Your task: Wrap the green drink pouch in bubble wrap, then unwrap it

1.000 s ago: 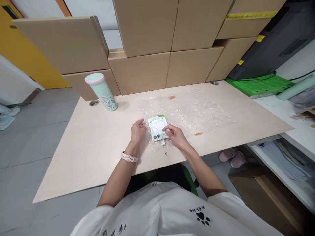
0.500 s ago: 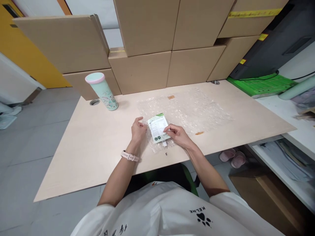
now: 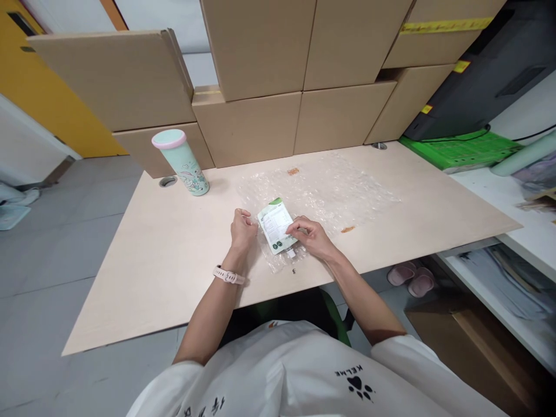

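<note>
A flat white and green packet (image 3: 274, 225) with printed text lies tilted on a sheet of bubble wrap (image 3: 321, 188). My left hand (image 3: 243, 231) is closed at the wrap's left edge, its fingers curled in a pinch on the film beside the packet. Over the packet's right edge, my right hand (image 3: 310, 236) has thumb and forefinger pinched together on it. A small white piece (image 3: 291, 253) shows below the packet's lower edge; its kind is unclear.
A mint tumbler (image 3: 185, 165) with a pink rim stands at the table's (image 3: 165, 255) back left. Cardboard boxes (image 3: 247, 130) are stacked along the back. To the right are a green crate (image 3: 456, 153) and a white shelf (image 3: 482, 188).
The bubble wrap has shifted slightly left, and the packet on it has turned a little and moved left. Both hands keep nearly the same place and closed grip.
</note>
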`<state>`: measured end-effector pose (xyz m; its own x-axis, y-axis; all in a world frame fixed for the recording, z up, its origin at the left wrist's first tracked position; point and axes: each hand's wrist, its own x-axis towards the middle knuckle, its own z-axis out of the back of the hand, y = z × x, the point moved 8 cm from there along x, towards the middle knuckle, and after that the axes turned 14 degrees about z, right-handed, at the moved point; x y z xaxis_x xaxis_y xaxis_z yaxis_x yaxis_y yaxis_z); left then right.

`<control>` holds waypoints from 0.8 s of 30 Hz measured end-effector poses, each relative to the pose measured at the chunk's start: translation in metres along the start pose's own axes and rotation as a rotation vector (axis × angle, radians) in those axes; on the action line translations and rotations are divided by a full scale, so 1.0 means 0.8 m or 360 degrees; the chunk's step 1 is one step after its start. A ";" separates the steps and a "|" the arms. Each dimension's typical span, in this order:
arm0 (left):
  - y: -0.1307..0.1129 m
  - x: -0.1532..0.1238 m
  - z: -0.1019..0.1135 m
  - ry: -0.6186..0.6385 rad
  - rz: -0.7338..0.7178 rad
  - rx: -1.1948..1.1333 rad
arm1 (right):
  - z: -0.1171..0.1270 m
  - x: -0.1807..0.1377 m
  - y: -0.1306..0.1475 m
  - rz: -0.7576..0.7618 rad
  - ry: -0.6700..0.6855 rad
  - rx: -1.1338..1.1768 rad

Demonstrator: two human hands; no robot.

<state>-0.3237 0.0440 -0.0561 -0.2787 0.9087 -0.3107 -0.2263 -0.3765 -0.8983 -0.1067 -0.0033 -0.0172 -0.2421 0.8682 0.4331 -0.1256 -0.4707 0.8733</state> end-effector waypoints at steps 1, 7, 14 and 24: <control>-0.001 -0.001 0.001 -0.0021 -0.0001 0.0024 | 0.000 -0.001 -0.005 -0.0054 0.0017 0.0036; -0.016 -0.017 0.001 -0.0006 -0.0083 0.0306 | 0.002 -0.010 -0.035 -0.0361 0.0125 -0.0066; -0.028 -0.020 -0.008 0.0289 -0.0230 0.0405 | -0.008 -0.019 -0.032 -0.0420 0.0163 -0.0012; -0.018 -0.013 -0.017 0.0339 -0.0266 0.0153 | -0.017 -0.034 -0.023 -0.0346 0.0216 -0.0178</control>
<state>-0.3049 0.0427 -0.0443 -0.0299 0.9732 -0.2281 -0.3428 -0.2244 -0.9122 -0.1111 -0.0202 -0.0479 -0.3236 0.9253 0.1979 -0.2922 -0.2966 0.9092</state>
